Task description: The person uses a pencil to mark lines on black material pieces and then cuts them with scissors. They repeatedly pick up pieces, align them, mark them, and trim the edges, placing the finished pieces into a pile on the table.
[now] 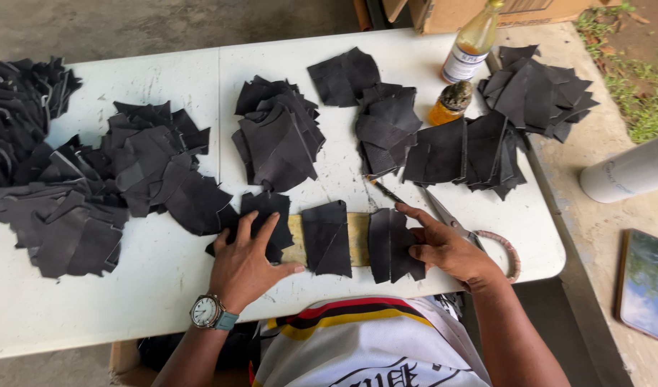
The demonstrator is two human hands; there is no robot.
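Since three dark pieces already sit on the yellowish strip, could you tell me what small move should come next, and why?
Probably press the right hand down on the rightmost black piece: it lies across the yellowish strip under those fingers, while the left hand already lies flat on the leftmost piece.

The black cut pieces [390,245] under the right hand [449,252] looked like matt leather or suede (soft, faintly napped). The strip [357,239] beneath them seemed pale raw wood or board. The table [164,272] was white plastic, smooth but scuffed. The scissors [451,222] showed dull metal blades, the bottle [471,43] glossy clear glass or plastic, and the left wrist's watch [207,311] shiny metal.
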